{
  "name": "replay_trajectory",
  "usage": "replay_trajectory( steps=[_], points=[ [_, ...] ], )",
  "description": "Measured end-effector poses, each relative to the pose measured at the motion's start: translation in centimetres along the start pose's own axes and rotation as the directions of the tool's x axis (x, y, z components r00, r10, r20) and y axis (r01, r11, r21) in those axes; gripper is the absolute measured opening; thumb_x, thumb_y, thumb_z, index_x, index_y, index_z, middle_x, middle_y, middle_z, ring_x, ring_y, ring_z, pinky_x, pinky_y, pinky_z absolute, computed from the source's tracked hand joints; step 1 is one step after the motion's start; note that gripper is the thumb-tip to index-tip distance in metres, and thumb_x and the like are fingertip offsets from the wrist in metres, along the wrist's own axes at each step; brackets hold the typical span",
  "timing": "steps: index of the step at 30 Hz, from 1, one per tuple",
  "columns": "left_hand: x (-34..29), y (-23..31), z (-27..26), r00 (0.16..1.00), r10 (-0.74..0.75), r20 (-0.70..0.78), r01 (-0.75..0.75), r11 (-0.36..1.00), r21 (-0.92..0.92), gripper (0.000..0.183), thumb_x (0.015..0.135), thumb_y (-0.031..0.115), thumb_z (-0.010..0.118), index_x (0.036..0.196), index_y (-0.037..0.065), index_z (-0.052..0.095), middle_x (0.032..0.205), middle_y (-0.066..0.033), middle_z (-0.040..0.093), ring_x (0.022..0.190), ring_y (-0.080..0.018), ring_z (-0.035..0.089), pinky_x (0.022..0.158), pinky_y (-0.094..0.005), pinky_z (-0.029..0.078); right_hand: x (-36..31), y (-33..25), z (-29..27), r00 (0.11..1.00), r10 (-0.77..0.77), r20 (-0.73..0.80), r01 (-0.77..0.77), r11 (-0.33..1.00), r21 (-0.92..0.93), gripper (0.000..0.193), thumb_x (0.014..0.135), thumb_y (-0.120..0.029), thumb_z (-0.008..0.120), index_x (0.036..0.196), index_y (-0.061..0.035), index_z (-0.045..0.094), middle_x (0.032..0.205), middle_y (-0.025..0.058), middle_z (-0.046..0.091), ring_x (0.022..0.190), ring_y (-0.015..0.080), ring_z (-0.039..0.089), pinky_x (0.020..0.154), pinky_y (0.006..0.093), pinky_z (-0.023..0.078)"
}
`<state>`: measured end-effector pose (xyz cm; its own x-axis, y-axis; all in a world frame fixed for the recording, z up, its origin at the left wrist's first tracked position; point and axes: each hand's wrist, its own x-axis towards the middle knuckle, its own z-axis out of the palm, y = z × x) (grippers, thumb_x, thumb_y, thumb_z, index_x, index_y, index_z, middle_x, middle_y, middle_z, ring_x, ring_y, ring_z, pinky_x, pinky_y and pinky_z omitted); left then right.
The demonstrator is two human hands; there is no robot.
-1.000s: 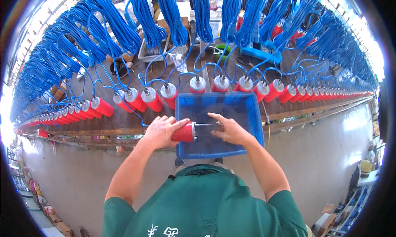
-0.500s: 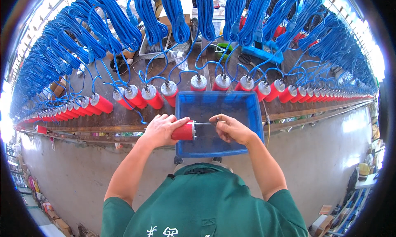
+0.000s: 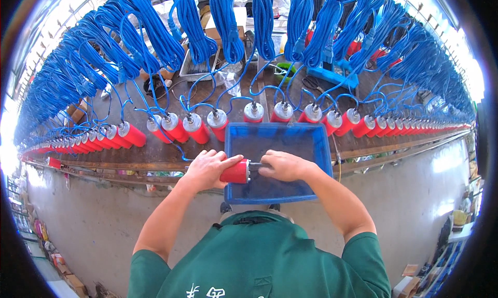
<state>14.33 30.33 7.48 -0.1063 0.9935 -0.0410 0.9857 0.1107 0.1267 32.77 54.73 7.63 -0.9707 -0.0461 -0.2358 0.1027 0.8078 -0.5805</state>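
Note:
A red cylinder with a silver end cap (image 3: pixel 236 172) lies on its side above the near left part of a blue plastic tray (image 3: pixel 275 200). My left hand (image 3: pixel 206 169) is wrapped over it from the left, thumb along its top, cap facing right. My right hand (image 3: pixel 285 166) is closed around a thin metal rod (image 3: pixel 256 164) pointing at the cap. The rod's far end meets the cap, while my fingers hide its other end, so its exact kind cannot be told. A blue cable (image 3: pixel 181 151) runs toward the held cylinder behind my left hand.
Similar red cylinders (image 3: pixel 218 122) stand in a long row along the brown workbench (image 3: pixel 171 160), wired to hanging blue cable coils (image 3: pixel 223 28). Behind them are a green bowl (image 3: pixel 284 71), a light blue tray (image 3: pixel 334 76), scissors (image 3: pixel 311 84) and a white bin (image 3: pixel 194 72).
My right hand has closed in toward the cap, leaving a shorter length of rod showing. The whole view has shifted slightly; my left hand keeps its hold on the cylinder.

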Motion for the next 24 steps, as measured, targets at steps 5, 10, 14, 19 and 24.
replay_trajectory(
  steps=[5,10,14,19,24],
  points=[
    [0.1,0.0,0.1,1.000,-0.001,0.003,0.001,1.000,0.007,0.102,0.069,0.042,0.091,0.162,0.032,0.048,0.115,-0.0060,0.067,0.109,-0.0293,0.065,0.097,-0.0434,0.053,1.7,-0.6,-1.1,0.982,0.114,0.148,-0.124,0.991,0.058,0.035,0.107,-0.032,0.062,0.108,0.0013,0.071,0.111,0.0239,0.074,0.109,0.0419,0.070,0.093,0.0500,0.054],
    [0.3,0.2,0.0,1.000,-0.004,0.029,0.003,0.999,0.037,0.103,0.069,0.042,0.092,0.162,0.033,0.048,0.115,-0.0059,0.067,0.109,-0.0290,0.065,0.097,-0.0428,0.053,2.0,-0.1,-0.6,1.000,0.021,0.016,-0.022,0.996,0.085,0.029,0.093,-0.024,0.079,0.103,0.0001,0.067,0.102,0.0218,0.074,0.102,0.0409,0.071,0.089,0.0479,0.055],
    [0.1,-0.2,0.3,1.000,-0.005,0.031,0.004,1.000,0.031,0.103,0.068,0.043,0.092,0.162,0.032,0.049,0.116,-0.0059,0.067,0.110,-0.0286,0.065,0.098,-0.0431,0.053,2.1,-1.9,-2.3,0.967,0.171,0.187,-0.197,0.972,0.129,0.039,0.104,-0.034,0.066,0.120,0.0007,0.070,0.114,0.0262,0.074,0.108,0.0416,0.070,0.093,0.0481,0.055],
    [0.3,0.0,0.1,0.999,0.004,0.031,-0.005,0.999,0.035,0.103,0.069,0.042,0.091,0.162,0.032,0.048,0.116,-0.0058,0.067,0.110,-0.0284,0.065,0.099,-0.0433,0.052,2.6,-0.3,-1.9,0.963,0.134,0.232,-0.155,0.985,0.077,0.038,0.104,-0.034,0.066,0.116,0.0012,0.070,0.114,0.0236,0.075,0.112,0.0405,0.069,0.097,0.0472,0.053],
    [0.2,-0.1,0.4,1.000,0.005,0.010,-0.005,1.000,0.025,0.104,0.067,0.041,0.092,0.162,0.032,0.049,0.115,-0.0056,0.067,0.109,-0.0285,0.065,0.099,-0.0437,0.053,2.1,0.0,-0.7,0.991,0.064,0.116,-0.061,0.998,-0.031,0.029,0.098,-0.024,0.072,0.113,-0.0026,0.061,0.105,0.0215,0.074,0.110,0.0405,0.069,0.093,0.0486,0.054]
  ],
)
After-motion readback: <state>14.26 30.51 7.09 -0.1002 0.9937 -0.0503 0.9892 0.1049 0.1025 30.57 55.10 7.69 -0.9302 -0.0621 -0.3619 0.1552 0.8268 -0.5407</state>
